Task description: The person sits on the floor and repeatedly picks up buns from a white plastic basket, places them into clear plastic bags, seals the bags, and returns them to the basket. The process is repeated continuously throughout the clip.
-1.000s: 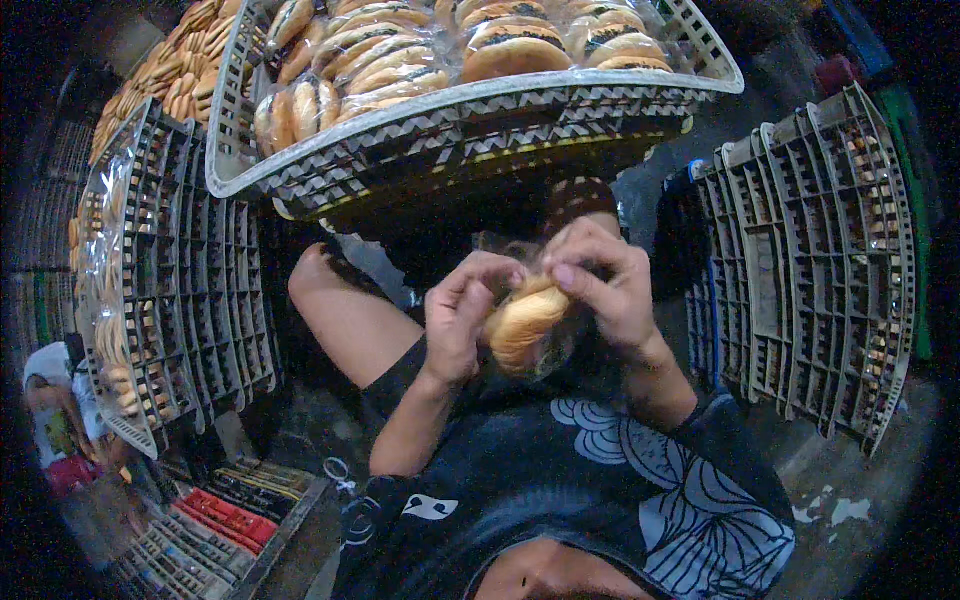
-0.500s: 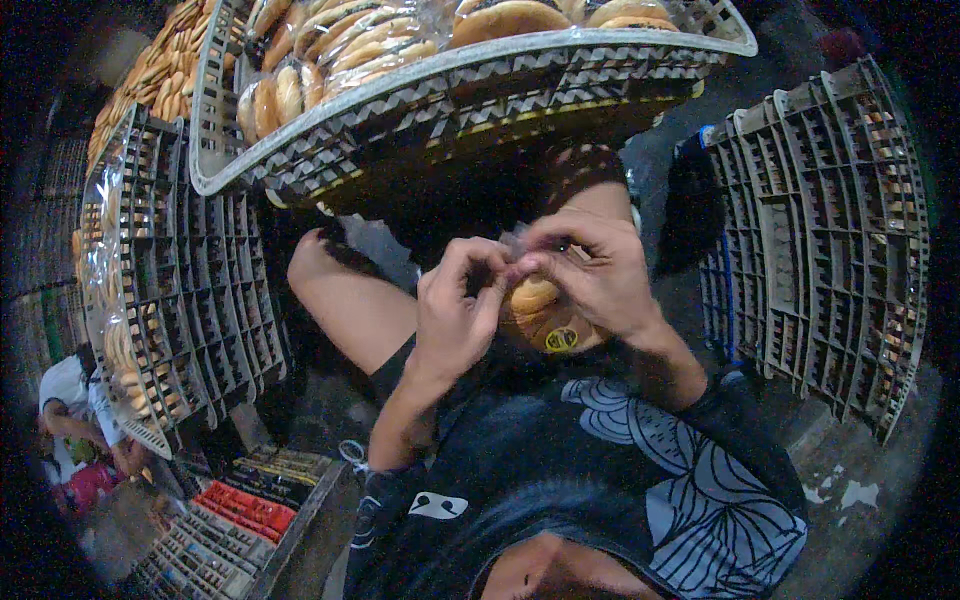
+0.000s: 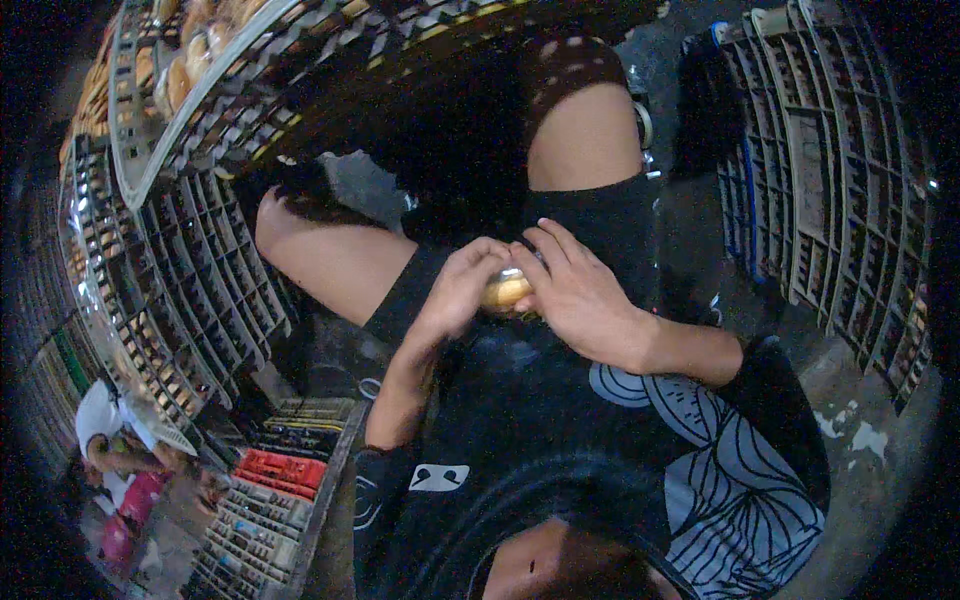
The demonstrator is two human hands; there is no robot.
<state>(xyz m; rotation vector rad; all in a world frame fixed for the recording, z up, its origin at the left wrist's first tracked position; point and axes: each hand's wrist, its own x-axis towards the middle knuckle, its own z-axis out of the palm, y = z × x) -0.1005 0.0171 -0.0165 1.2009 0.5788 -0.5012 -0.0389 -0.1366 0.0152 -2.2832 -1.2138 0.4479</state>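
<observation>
The bun [image 3: 507, 293] rests between the half-closed left hand [image 3: 466, 286], curled inward, and the loosely bent right hand [image 3: 588, 300], both holding it.

A pale lattice crate [image 3: 166, 150] carries buns [image 3: 195, 50], some in clear plastic, packed close together. On the dim floor [image 3: 845, 385], a tall grey crate stack [image 3: 812, 175] stands well to the right of that pale crate, a second stack [image 3: 205, 265] just below its left corner, and red crates [image 3: 282, 472] farther below it.
</observation>
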